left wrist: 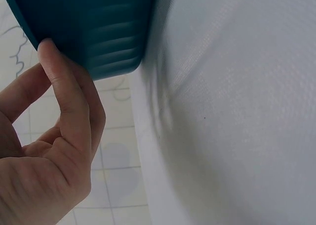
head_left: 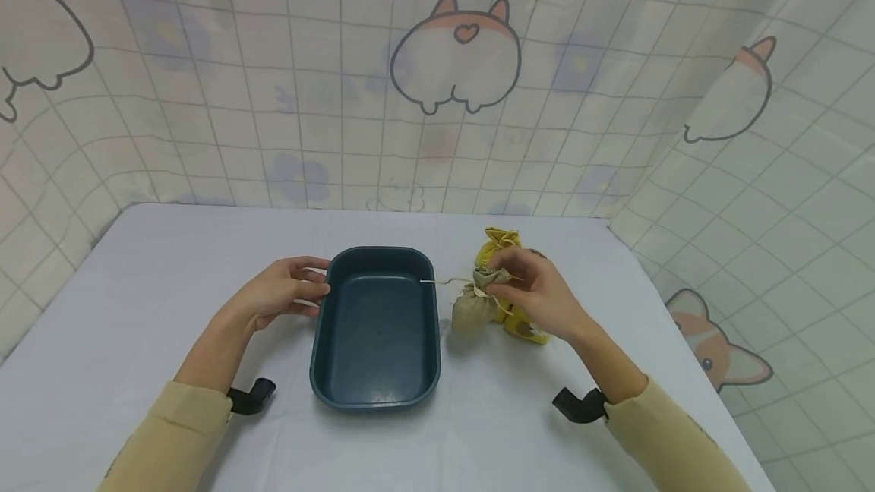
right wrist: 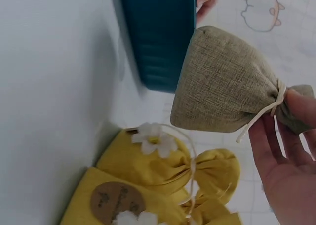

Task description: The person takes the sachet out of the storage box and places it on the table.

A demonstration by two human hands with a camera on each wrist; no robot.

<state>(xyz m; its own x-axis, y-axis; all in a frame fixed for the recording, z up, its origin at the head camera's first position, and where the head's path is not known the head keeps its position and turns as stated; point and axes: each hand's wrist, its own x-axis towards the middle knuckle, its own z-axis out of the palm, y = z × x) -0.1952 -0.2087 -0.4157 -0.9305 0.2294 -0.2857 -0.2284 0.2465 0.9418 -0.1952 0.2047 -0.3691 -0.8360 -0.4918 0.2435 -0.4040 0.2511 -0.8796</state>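
Note:
A beige linen drawstring pouch (right wrist: 224, 81) hangs from my right hand (head_left: 535, 288), whose thumb and fingers pinch its gathered neck. In the head view the pouch is held just right of a dark teal plastic tray (head_left: 379, 405), and one loose cord end reaches over the tray's right rim. My left hand (head_left: 294, 288) is at the tray's left side, its fingers touching the outer edge near the far corner. Behind and below the right hand are yellow drawstring pouches (head_left: 525, 326) with white flowers, partly hidden by the hand and the beige pouch.
A white cloth covers the table (head_left: 499, 431). Behind it and to the right hangs a checked curtain (head_left: 369, 135) with cartoon animals. Black straps (head_left: 579, 405) sit on both wrists at the sleeve ends.

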